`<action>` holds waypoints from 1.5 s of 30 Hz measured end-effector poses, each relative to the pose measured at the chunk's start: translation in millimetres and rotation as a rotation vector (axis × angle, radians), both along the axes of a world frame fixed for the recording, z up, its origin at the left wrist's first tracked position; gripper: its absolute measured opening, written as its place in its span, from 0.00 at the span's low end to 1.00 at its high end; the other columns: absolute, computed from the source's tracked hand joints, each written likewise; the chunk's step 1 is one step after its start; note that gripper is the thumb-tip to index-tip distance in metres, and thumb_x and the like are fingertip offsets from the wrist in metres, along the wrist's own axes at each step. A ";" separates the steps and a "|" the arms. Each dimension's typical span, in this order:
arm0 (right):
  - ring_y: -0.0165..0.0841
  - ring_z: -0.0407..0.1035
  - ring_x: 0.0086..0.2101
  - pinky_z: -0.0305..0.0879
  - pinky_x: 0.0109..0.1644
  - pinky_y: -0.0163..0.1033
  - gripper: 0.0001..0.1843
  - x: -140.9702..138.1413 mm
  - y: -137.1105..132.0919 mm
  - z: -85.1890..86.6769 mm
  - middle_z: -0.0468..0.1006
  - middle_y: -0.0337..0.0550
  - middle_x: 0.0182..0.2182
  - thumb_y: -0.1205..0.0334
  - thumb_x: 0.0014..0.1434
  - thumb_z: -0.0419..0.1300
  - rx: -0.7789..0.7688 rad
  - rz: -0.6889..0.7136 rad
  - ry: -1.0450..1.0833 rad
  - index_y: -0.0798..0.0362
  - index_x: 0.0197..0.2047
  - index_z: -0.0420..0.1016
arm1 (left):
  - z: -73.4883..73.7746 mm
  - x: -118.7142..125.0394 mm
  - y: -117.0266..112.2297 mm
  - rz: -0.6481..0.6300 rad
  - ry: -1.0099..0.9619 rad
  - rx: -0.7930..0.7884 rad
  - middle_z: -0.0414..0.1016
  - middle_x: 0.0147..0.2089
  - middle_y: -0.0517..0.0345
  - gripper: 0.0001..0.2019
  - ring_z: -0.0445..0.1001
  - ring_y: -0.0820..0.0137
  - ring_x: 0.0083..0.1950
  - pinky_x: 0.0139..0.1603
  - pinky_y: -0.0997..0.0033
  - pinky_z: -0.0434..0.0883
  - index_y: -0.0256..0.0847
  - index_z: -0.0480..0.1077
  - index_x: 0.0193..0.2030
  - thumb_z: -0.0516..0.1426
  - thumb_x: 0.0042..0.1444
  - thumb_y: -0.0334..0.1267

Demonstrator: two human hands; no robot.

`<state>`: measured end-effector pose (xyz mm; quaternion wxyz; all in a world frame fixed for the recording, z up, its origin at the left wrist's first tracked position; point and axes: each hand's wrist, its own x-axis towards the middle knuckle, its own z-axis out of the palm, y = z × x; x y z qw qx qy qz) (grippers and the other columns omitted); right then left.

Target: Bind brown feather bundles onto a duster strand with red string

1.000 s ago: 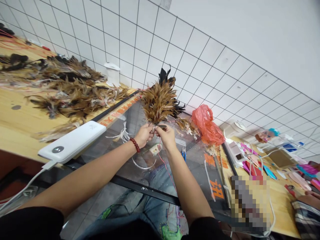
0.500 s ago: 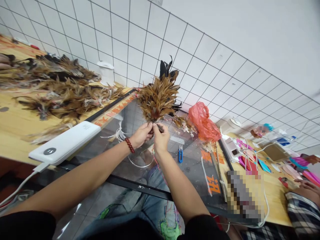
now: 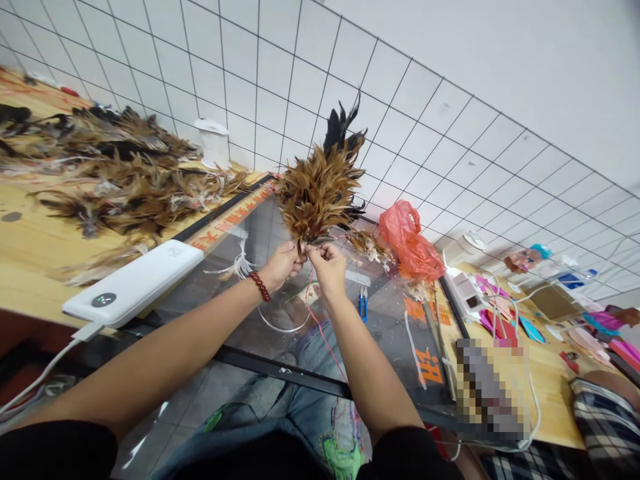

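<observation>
A bushy bundle of brown feathers with black tips point(image 3: 320, 190) stands upright above the glass tabletop, its base between my two hands. My left hand point(image 3: 283, 268), below a dark red bead bracelet point(image 3: 260, 287), is closed around the bundle's base. My right hand point(image 3: 327, 268) pinches beside it, thumb and forefinger at the same base. From these fingertips a red thread point(image 3: 320, 328) runs down toward my lap. The fingers partly hide the tied end. Blue thread snips point(image 3: 363, 305) lie on the glass to the right of my right hand.
Loose feathers point(image 3: 135, 193) cover the wooden table at left, behind a white power bank point(image 3: 133, 283). White strands point(image 3: 241, 265) lie on the glass. A red plastic bag point(image 3: 410, 240) sits at back right, before a wire grid point(image 3: 280, 87). Another person's plaid sleeve point(image 3: 607, 423) shows at right.
The feather bundle has tipped slightly to the right. My right hand has shifted a little right, and more of the red thread shows, stretched straighter below the fingers.
</observation>
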<state>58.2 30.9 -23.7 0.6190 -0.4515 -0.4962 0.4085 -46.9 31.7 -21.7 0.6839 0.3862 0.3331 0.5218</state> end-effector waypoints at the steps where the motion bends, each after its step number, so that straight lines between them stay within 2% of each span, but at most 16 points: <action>1: 0.24 0.56 0.22 0.55 0.27 0.32 0.13 3.7 0.1 3.5 0.63 0.30 0.19 0.55 0.44 0.66 0.004 0.003 -0.024 0.52 0.24 0.66 | -0.5 -0.1 0.0 -0.029 0.005 0.001 0.53 0.19 0.69 0.15 0.46 0.85 0.15 0.15 0.85 0.41 0.38 0.58 0.28 0.61 0.53 0.41; 5: 0.25 0.57 0.21 0.54 0.26 0.32 0.13 13.0 2.5 12.0 0.67 0.32 0.19 0.57 0.41 0.67 -0.106 0.017 0.079 0.52 0.22 0.66 | -1.3 -1.8 0.2 -0.146 -0.078 -0.053 0.56 0.20 0.67 0.11 0.46 0.84 0.14 0.14 0.86 0.41 0.38 0.59 0.30 0.58 0.55 0.37; 8: 0.24 0.55 0.19 0.51 0.24 0.33 0.16 15.2 4.7 11.3 0.65 0.31 0.17 0.57 0.39 0.69 -0.205 0.081 0.233 0.52 0.20 0.63 | -1.2 -5.9 2.3 -0.220 -0.210 -0.134 0.58 0.21 0.65 0.09 0.47 0.84 0.15 0.14 0.86 0.42 0.37 0.60 0.30 0.58 0.57 0.35; 12: 0.26 0.61 0.24 0.58 0.30 0.34 0.14 13.9 6.0 5.2 0.68 0.32 0.19 0.60 0.36 0.70 -0.145 0.108 0.228 0.52 0.24 0.70 | -2.4 -9.9 4.3 -0.253 -0.261 -0.163 0.58 0.22 0.64 0.09 0.47 0.84 0.15 0.14 0.86 0.42 0.36 0.61 0.32 0.56 0.59 0.37; 16: 0.28 0.64 0.28 0.62 0.37 0.35 0.13 11.0 8.7 -3.7 0.71 0.34 0.23 0.58 0.37 0.70 -0.059 0.002 0.163 0.53 0.24 0.71 | -4.3 -6.5 1.3 -0.277 -0.197 -0.126 0.60 0.23 0.63 0.11 0.49 0.85 0.15 0.14 0.87 0.44 0.36 0.62 0.35 0.59 0.57 0.40; 20: 0.27 0.66 0.30 0.64 0.38 0.34 0.17 10.9 8.5 -7.4 0.72 0.34 0.26 0.57 0.36 0.72 -0.047 -0.052 0.180 0.52 0.26 0.70 | -2.9 -2.3 -1.6 -0.178 -0.065 -0.064 0.55 0.21 0.68 0.16 0.47 0.85 0.15 0.14 0.87 0.43 0.38 0.59 0.31 0.63 0.52 0.42; 22: 0.27 0.66 0.28 0.64 0.35 0.34 0.20 13.9 5.5 -4.3 0.72 0.34 0.27 0.53 0.37 0.72 -0.177 0.051 0.234 0.52 0.30 0.69 | -0.8 -2.7 -1.2 -0.086 -0.017 -0.019 0.53 0.20 0.69 0.18 0.47 0.85 0.15 0.14 0.86 0.43 0.38 0.57 0.27 0.63 0.52 0.42; 24: 0.25 0.64 0.23 0.63 0.28 0.32 0.23 19.1 1.9 0.6 0.72 0.33 0.26 0.50 0.39 0.71 -0.381 0.260 0.243 0.51 0.34 0.69 | 1.3 -4.6 0.2 -0.019 0.015 0.006 0.54 0.20 0.69 0.18 0.47 0.85 0.15 0.14 0.86 0.44 0.38 0.56 0.26 0.62 0.53 0.42; 26: 0.22 0.56 0.17 0.54 0.21 0.29 0.24 24.2 -0.4 4.9 0.68 0.29 0.21 0.49 0.40 0.71 -0.492 0.396 0.190 0.51 0.35 0.68 | 2.2 -6.7 1.7 0.010 0.051 0.005 0.56 0.20 0.68 0.17 0.47 0.85 0.15 0.14 0.85 0.43 0.38 0.57 0.26 0.61 0.53 0.42; 27: 0.20 0.51 0.15 0.48 0.19 0.28 0.23 26.0 -0.7 6.2 0.64 0.26 0.18 0.50 0.40 0.71 -0.484 0.393 0.158 0.51 0.35 0.68 | 2.0 -7.4 2.2 0.017 0.072 0.001 0.57 0.21 0.67 0.16 0.47 0.85 0.15 0.14 0.85 0.43 0.38 0.57 0.26 0.61 0.53 0.41; 29: 0.19 0.45 0.14 0.42 0.18 0.29 0.22 27.3 0.2 6.7 0.59 0.24 0.15 0.51 0.39 0.71 -0.395 0.288 0.118 0.51 0.34 0.70 | 0.3 -7.7 2.4 0.023 0.120 0.001 0.59 0.22 0.66 0.16 0.48 0.85 0.15 0.14 0.85 0.44 0.38 0.58 0.27 0.61 0.52 0.41; 33: 0.21 0.52 0.17 0.48 0.20 0.30 0.18 23.9 2.6 2.1 0.65 0.28 0.17 0.52 0.37 0.71 -0.273 0.154 0.052 0.53 0.30 0.73 | -3.2 -5.7 -0.2 -0.039 0.225 0.051 0.56 0.20 0.67 0.17 0.49 0.85 0.16 0.15 0.84 0.45 0.38 0.58 0.27 0.62 0.50 0.43; 35: 0.21 0.52 0.17 0.48 0.20 0.30 0.18 22.4 1.7 0.4 0.64 0.29 0.16 0.52 0.37 0.71 -0.280 0.151 0.050 0.54 0.26 0.72 | -3.5 -5.3 -2.0 -0.109 0.239 0.045 0.55 0.20 0.68 0.18 0.49 0.85 0.16 0.15 0.84 0.45 0.38 0.58 0.28 0.63 0.49 0.45; 39: 0.19 0.44 0.15 0.38 0.18 0.30 0.18 21.1 -3.5 4.5 0.57 0.26 0.12 0.52 0.37 0.69 -0.374 0.188 0.143 0.54 0.22 0.66 | -5.7 -6.2 -4.2 -0.247 0.171 -0.025 0.54 0.21 0.70 0.21 0.46 0.85 0.17 0.16 0.84 0.43 0.39 0.56 0.32 0.63 0.48 0.49; 42: 0.19 0.44 0.15 0.38 0.19 0.30 0.17 21.4 -6.5 11.4 0.55 0.25 0.12 0.56 0.37 0.67 -0.381 0.181 0.135 0.52 0.20 0.62 | -10.4 -6.1 -4.8 -0.284 0.124 -0.025 0.55 0.23 0.70 0.23 0.46 0.86 0.17 0.16 0.84 0.42 0.40 0.54 0.32 0.63 0.47 0.52; 45: 0.19 0.41 0.15 0.36 0.18 0.31 0.16 23.5 -6.6 15.2 0.51 0.24 0.11 0.58 0.37 0.64 -0.386 0.168 0.171 0.51 0.19 0.59 | -11.9 -4.8 -5.5 -0.311 0.076 -0.012 0.56 0.24 0.69 0.23 0.47 0.85 0.18 0.16 0.84 0.42 0.39 0.55 0.32 0.64 0.47 0.49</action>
